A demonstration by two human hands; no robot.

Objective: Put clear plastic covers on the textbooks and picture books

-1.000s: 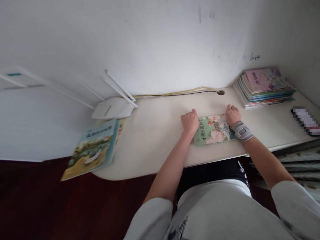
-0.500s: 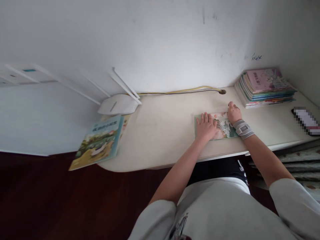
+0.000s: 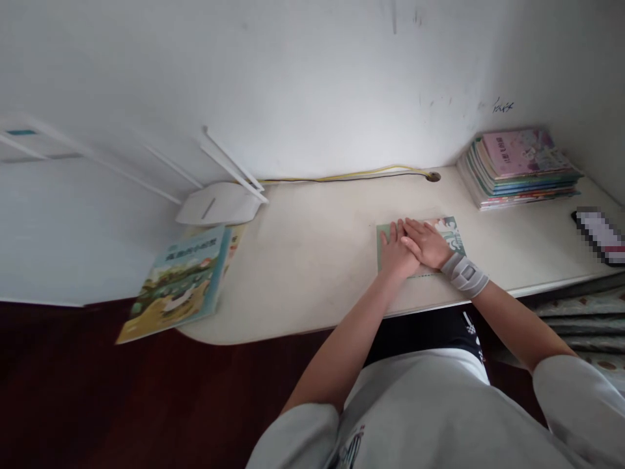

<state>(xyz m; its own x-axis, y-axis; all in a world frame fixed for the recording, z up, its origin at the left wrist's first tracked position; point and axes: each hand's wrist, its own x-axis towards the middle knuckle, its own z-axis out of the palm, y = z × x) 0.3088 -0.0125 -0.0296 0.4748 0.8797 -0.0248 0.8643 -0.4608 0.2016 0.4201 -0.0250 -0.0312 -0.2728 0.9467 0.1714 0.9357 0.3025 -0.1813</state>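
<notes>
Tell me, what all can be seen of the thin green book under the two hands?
The book is a thin picture book with a pale green cover and a coloured picture, mostly hidden. It lies flat on the cream desk, near the front edge, turned slightly. The left hand and right hand rest palm down on it, covering most of the cover, so no title can be read.

White Wi-Fi router (image 3: 218,203), stacked picture books (image 3: 517,170), tilted picture book (image 3: 188,285)
</notes>
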